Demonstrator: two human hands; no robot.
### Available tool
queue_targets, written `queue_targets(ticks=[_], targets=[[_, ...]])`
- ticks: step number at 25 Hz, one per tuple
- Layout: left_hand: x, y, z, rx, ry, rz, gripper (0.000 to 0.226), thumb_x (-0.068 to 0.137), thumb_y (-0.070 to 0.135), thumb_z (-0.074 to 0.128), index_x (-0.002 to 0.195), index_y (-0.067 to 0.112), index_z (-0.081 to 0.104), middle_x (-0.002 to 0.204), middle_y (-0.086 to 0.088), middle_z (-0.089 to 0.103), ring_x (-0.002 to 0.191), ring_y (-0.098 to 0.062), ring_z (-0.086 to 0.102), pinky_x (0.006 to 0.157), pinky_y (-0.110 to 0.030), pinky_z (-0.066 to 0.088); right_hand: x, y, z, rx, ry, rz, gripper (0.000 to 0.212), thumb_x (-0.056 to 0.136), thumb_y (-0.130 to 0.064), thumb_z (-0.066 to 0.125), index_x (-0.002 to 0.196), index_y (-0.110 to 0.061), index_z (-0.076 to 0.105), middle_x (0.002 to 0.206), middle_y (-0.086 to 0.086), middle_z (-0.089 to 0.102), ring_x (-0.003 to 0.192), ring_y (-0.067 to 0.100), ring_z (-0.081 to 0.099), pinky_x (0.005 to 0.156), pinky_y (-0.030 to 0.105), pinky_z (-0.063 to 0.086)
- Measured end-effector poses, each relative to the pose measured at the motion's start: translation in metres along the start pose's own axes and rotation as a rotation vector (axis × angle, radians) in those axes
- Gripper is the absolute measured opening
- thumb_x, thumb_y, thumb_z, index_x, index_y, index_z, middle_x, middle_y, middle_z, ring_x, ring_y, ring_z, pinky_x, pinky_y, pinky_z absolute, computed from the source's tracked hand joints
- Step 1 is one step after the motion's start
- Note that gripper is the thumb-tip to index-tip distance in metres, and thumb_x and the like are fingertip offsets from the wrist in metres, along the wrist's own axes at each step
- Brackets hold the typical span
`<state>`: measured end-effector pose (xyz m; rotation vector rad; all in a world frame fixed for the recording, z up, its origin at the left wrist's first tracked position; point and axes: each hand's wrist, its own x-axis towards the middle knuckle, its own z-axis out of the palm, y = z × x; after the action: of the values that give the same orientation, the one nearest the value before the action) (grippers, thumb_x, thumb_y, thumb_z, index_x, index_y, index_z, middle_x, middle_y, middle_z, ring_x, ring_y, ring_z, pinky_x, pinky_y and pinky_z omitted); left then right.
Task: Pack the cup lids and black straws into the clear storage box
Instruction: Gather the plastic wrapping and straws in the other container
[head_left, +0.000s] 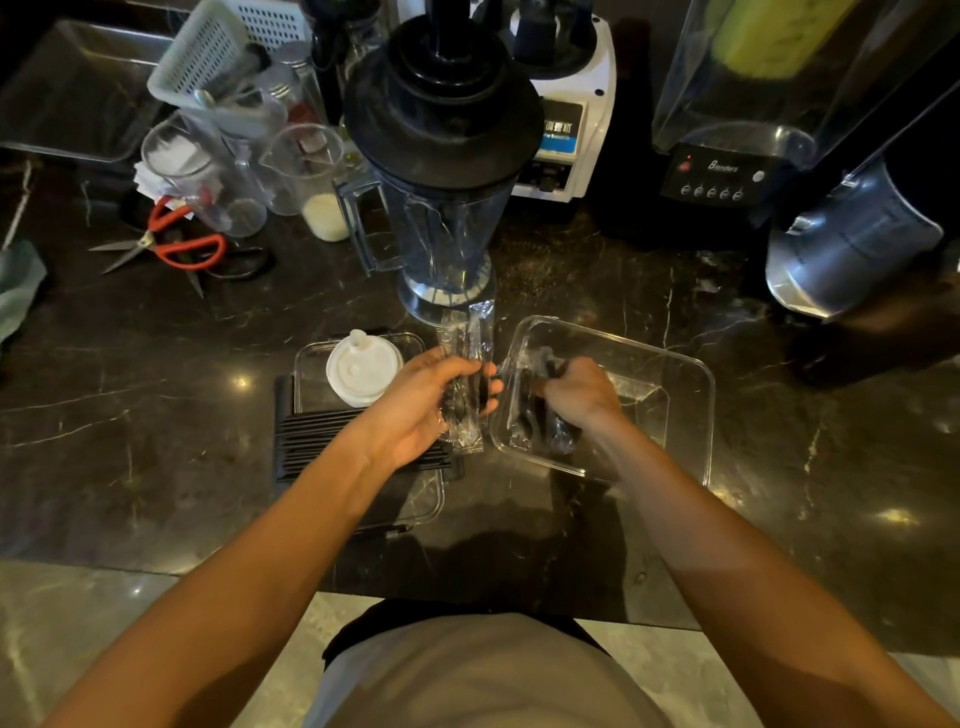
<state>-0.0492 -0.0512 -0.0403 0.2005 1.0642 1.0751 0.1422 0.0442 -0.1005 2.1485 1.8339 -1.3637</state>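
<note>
A clear storage box (691, 395) sits on the dark counter at centre right. My right hand (582, 392) is inside its left end, shut on clear-wrapped black pieces (524, 410) that rest against the box wall. My left hand (431, 410) hovers just left of the box and grips a bundle of clear wrapped packets (470, 332). A stack of white cup lids (363, 369) stands on a flat clear lid (415, 499) at centre left. Black straws (311, 436) lie in a row across that flat lid, partly hidden under my left wrist.
A black-lidded blender jug (441, 171) stands right behind my hands. Blender bases (566, 104) and a steel pitcher (852, 244) line the back right. Measuring cups (306, 166), a white basket (208, 57) and red scissors (176, 244) crowd the back left. The counter edge (156, 569) runs near my body.
</note>
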Motion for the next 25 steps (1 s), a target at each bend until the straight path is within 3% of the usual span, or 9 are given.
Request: queue_targets(ticks=[4,6,8,10,13,15,18,22,25], targets=[[0.004,-0.001,0.0,0.009,0.003,-0.012,0.011,0.1,0.004,0.059,0.109,0.002,0.064,0.097,-0.014,0.075,0.087,-0.025,0.075,0.079,-0.039,0.064,-0.003,0.0,-0.011,0.126,-0.051,0.038,0.01,0.096,-0.019,0.067,0.106,-0.016,0.067,0.101,0.007,0.072,0.097,0.022,0.07,0.086,0.041,0.057],[0.004,-0.002,0.002,0.013,-0.005,-0.014,0.01,0.1,0.004,0.058,0.106,0.002,0.066,0.096,-0.014,0.075,0.086,-0.025,0.075,0.078,-0.039,0.064,-0.007,-0.003,-0.004,0.106,-0.106,0.006,0.01,0.097,-0.026,0.07,0.102,-0.017,0.07,0.095,0.002,0.073,0.087,0.015,0.07,0.074,0.031,0.052],[0.005,-0.001,0.002,0.012,-0.012,-0.013,0.009,0.1,0.003,0.059,0.104,0.002,0.066,0.096,-0.014,0.074,0.087,-0.026,0.074,0.078,-0.039,0.063,-0.014,-0.008,0.008,-0.085,-0.084,-0.084,0.012,0.096,-0.033,0.071,0.098,-0.021,0.071,0.089,-0.001,0.072,0.081,0.012,0.068,0.067,0.029,0.049],[0.005,0.0,0.002,0.016,-0.016,-0.008,0.009,0.1,0.004,0.058,0.105,0.003,0.066,0.097,-0.014,0.074,0.089,-0.026,0.074,0.079,-0.039,0.063,-0.016,-0.01,0.018,-0.316,0.008,-0.163,0.012,0.095,-0.035,0.07,0.098,-0.023,0.071,0.09,-0.001,0.071,0.09,0.02,0.07,0.078,0.036,0.056],[0.005,0.003,0.003,0.019,-0.017,0.005,0.01,0.101,0.004,0.058,0.103,0.004,0.067,0.097,-0.014,0.074,0.089,-0.027,0.073,0.08,-0.039,0.062,-0.018,-0.013,0.015,-0.369,0.013,-0.143,0.009,0.094,-0.033,0.071,0.091,-0.027,0.066,0.084,-0.004,0.065,0.09,0.019,0.066,0.077,0.034,0.054],[0.005,0.005,0.002,0.032,-0.016,0.009,0.009,0.101,0.004,0.058,0.102,0.004,0.067,0.095,-0.013,0.073,0.088,-0.025,0.072,0.08,-0.039,0.063,-0.019,-0.011,0.006,-0.227,-0.044,-0.106,0.009,0.095,-0.028,0.072,0.088,-0.025,0.067,0.087,-0.003,0.068,0.088,0.016,0.068,0.074,0.032,0.054],[0.006,0.005,0.003,0.037,-0.013,0.014,0.01,0.1,0.004,0.059,0.098,0.003,0.068,0.094,-0.014,0.072,0.088,-0.026,0.072,0.08,-0.038,0.063,-0.03,-0.005,-0.018,0.104,-0.112,-0.063,0.007,0.098,-0.015,0.068,0.094,-0.021,0.068,0.084,-0.003,0.069,0.071,0.008,0.064,0.056,0.022,0.045],[0.009,0.0,0.011,0.057,-0.02,0.007,0.016,0.101,0.005,0.058,0.111,-0.004,0.066,0.1,-0.018,0.073,0.089,-0.026,0.075,0.08,-0.039,0.064,-0.041,0.007,-0.051,0.385,-0.154,-0.041,0.016,0.098,-0.014,0.069,0.114,-0.012,0.066,0.091,0.007,0.068,0.059,0.008,0.054,0.048,0.022,0.043],[0.015,-0.007,0.026,0.102,-0.037,-0.017,0.025,0.1,0.003,0.059,0.122,-0.009,0.063,0.105,-0.019,0.074,0.093,-0.028,0.077,0.082,-0.04,0.065,-0.051,0.012,-0.073,0.581,-0.166,-0.067,0.018,0.094,-0.018,0.075,0.107,-0.007,0.067,0.068,-0.001,0.063,0.05,0.007,0.051,0.044,0.02,0.044]])
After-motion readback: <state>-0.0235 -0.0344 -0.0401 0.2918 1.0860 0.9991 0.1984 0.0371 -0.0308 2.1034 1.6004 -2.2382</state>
